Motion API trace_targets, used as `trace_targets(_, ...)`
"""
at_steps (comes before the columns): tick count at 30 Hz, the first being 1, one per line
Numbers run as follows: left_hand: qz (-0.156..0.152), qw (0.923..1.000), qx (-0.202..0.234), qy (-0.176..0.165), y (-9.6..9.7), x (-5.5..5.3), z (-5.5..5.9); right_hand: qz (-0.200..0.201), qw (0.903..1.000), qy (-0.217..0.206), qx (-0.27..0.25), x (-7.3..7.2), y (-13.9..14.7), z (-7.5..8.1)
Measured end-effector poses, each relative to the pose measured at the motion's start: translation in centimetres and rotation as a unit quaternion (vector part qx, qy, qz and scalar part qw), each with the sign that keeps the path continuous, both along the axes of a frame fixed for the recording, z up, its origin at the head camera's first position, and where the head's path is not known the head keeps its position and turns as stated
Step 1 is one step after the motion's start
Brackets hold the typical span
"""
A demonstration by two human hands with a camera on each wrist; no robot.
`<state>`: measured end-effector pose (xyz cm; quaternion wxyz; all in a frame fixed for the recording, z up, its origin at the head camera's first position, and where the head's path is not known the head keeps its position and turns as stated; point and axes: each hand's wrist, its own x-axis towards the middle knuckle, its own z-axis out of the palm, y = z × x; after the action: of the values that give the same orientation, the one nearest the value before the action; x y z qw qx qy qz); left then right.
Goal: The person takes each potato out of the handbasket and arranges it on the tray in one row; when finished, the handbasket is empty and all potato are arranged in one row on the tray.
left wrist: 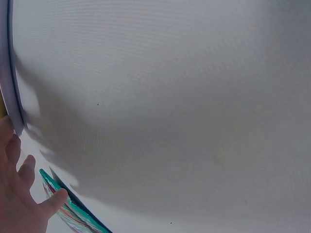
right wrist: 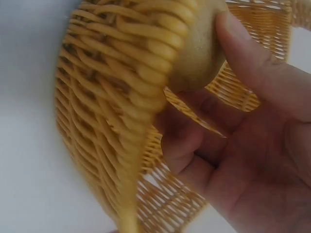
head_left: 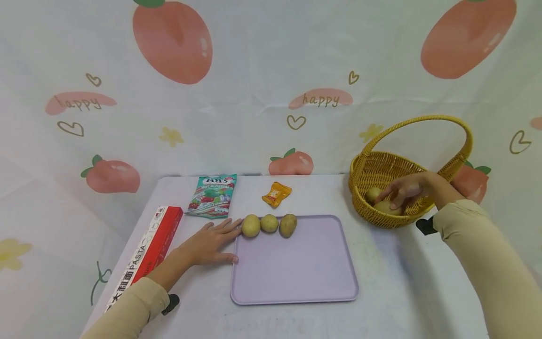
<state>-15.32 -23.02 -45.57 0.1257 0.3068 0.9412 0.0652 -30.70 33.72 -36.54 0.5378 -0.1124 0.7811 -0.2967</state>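
My right hand (head_left: 410, 189) reaches into a yellow wicker basket (head_left: 365, 211) and grips a potato (head_left: 387, 208) with thumb and fingers. In the right wrist view the thumb presses on this potato (right wrist: 199, 53) just inside the woven rim; part of it is hidden behind the wicker. Another potato (head_left: 373, 194) lies beside it in the basket. At the left edge of a lilac tray (head_left: 296, 273), my left hand (head_left: 211, 246) rests with fingers spread, its fingertips by a round potato (head_left: 251, 226). Two more, a small potato (head_left: 269, 223) and a browner potato (head_left: 288, 225), continue the row along the tray's back edge.
Behind the left hand lies a teal candy bag (head_left: 213, 195). A small orange packet (head_left: 277, 194) sits behind the tray. Along the table's left side is a red and white pasta box (head_left: 146, 247). The basket's tall handle (head_left: 417, 120) arches above the right hand.
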Motion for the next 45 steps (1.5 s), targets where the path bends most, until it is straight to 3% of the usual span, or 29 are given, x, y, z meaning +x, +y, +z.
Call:
trace_targets(5,0.001,1.0000,-0.002,0.001,0.1,0.0,0.1,0.034,0.9978,0.052,-0.021,0.3,0.0,1.5)
trace_targets(12,0.000,1.0000,0.003,-0.001,0.1,0.1,0.2,0.076,0.9863,0.145,-0.023,1.5,-1.0,4.5)
trace_targets(15,0.000,1.0000,0.000,-0.002,0.0,0.1,0.2,0.108,0.9786,0.169,-0.045,2.1,-2.0,5.5)
trace_targets(21,0.007,1.0000,0.002,-0.006,-0.1,0.1,0.1,0.190,0.9508,0.213,-0.122,2.8,-5.2,5.8)
trace_targets(25,0.007,0.9999,0.002,-0.008,-0.2,0.1,-0.1,0.214,0.9373,0.214,-0.173,3.3,-7.8,4.9)
trace_targets(34,0.003,1.0000,0.008,-0.004,-0.2,0.1,-0.1,0.177,0.9447,0.193,-0.197,4.2,-13.1,0.8)
trace_targets(41,0.005,0.9999,0.007,-0.007,-0.2,0.0,-0.4,0.166,0.9349,0.233,-0.210,4.5,-15.9,-4.0)
trace_targets(45,0.008,0.9999,0.007,-0.011,-0.2,0.0,-0.3,0.145,0.9347,0.261,-0.193,4.7,-16.7,-5.5)
